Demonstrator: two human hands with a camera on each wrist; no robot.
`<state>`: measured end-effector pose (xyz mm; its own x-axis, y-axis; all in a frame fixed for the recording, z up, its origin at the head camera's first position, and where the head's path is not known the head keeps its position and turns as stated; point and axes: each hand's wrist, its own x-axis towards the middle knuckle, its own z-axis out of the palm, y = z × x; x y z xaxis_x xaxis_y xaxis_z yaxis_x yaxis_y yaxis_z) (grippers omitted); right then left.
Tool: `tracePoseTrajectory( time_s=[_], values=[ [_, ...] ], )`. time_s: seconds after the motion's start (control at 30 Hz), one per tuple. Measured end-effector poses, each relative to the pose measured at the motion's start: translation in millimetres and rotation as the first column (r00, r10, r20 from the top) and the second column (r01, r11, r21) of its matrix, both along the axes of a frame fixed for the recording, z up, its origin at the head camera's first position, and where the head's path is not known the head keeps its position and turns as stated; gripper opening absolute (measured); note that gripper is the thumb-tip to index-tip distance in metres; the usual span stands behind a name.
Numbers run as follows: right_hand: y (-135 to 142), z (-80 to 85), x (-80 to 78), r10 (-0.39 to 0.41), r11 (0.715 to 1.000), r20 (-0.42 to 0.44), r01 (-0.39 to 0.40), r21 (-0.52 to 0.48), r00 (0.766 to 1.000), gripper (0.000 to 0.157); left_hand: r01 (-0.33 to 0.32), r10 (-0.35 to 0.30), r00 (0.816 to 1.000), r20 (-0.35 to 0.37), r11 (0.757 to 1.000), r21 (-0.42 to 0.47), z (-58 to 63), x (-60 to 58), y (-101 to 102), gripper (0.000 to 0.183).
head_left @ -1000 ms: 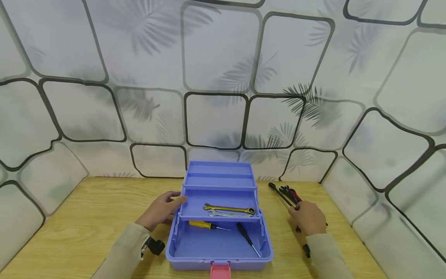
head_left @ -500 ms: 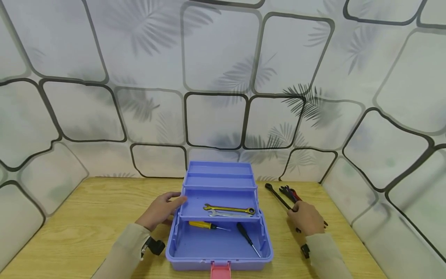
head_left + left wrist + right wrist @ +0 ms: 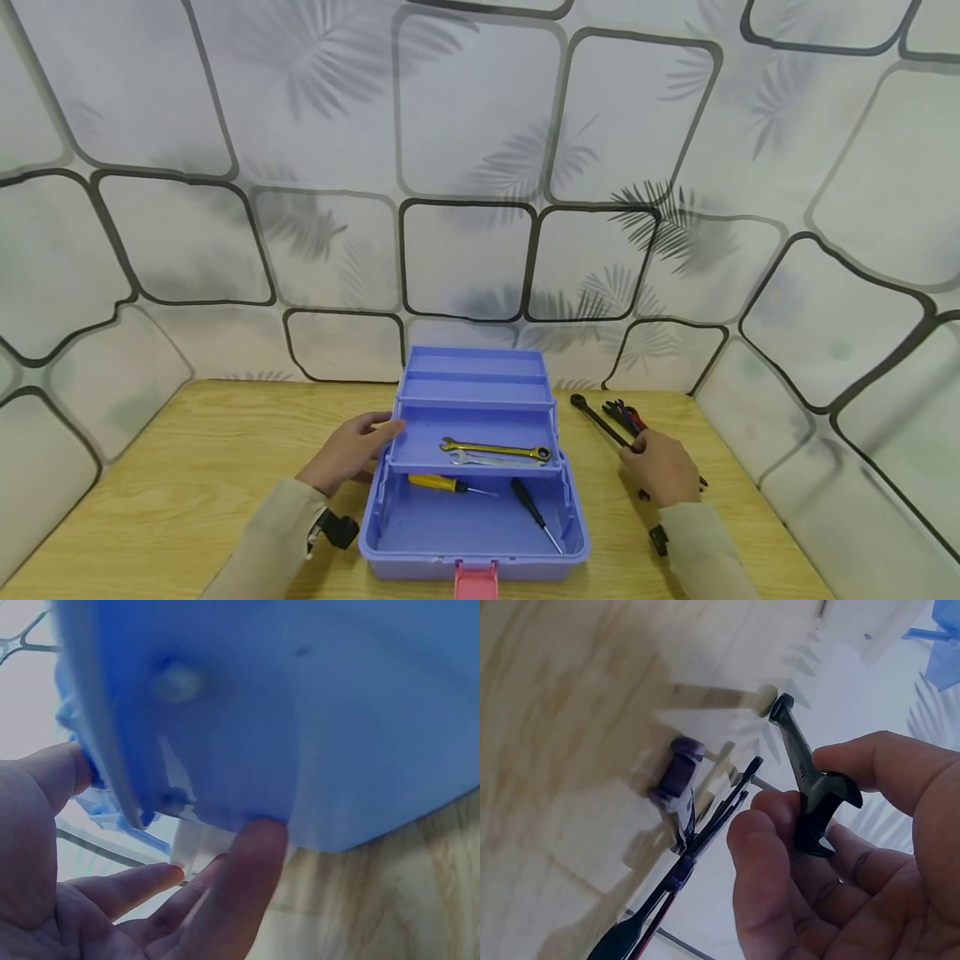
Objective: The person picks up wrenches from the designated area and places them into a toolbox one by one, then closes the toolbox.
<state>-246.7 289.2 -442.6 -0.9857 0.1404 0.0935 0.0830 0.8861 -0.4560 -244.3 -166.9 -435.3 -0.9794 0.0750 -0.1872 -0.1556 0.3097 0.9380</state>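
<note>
A blue-purple toolbox (image 3: 472, 569) stands open on the table, with its tray (image 3: 420, 437) raised. My left hand (image 3: 347, 450) holds the tray's left edge, the thumb at the rim and the other fingers against the side, as the left wrist view shows. A gold wrench (image 3: 495, 449) and a silver wrench (image 3: 491, 460) lie in the tray. Below, in the box, are a yellow-handled screwdriver (image 3: 432, 482) and a black one. To the right of the box, my right hand (image 3: 663, 469) pinches a black combination wrench (image 3: 799, 757) between thumb and fingers.
Beside the right hand lies a small heap of dark tools (image 3: 622, 412) with red and purple parts, partly hidden by the hand. A pink latch (image 3: 476, 581) hangs at the box's front. Patterned cloth walls (image 3: 465, 258) border the wooden table (image 3: 247, 433) behind and on both sides.
The black wrench has shifted slightly left, apart from the other tools, with the right hand moving a little left too. The left hand stays at the tray.
</note>
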Motion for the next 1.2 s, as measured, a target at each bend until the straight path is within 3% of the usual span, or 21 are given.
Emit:
tracePoseTrajectory(
  time_s=[0.23,0.53,0.73,1.2],
  values=[
    [1.1,3.4,-1.6,-0.020,1.000,0.009,0.020,0.013,1.000,0.023,-0.004,0.004,1.000,-0.002,1.000,-0.010,-2.1,-1.4,3.0,0.084],
    [4.8,1.5,-3.2,-0.027,0.998,-0.109,0.034,0.058,0.994,0.024,-0.010,0.010,1.000,-0.004,1.000,-0.017,-6.1,-2.4,1.1,0.078],
    [3.4,3.7,-2.9,0.020,0.996,-0.111,-0.010,0.084,0.994,0.024,-0.011,0.011,1.000,-0.002,1.000,0.006,-6.6,-2.5,1.1,0.075],
    [3.1,-2.3,-6.0,0.070,0.997,-0.231,-0.059,0.053,0.971,0.022,0.003,-0.003,1.000,-0.005,1.000,0.013,-5.7,-2.2,0.5,0.076]
  ],
)
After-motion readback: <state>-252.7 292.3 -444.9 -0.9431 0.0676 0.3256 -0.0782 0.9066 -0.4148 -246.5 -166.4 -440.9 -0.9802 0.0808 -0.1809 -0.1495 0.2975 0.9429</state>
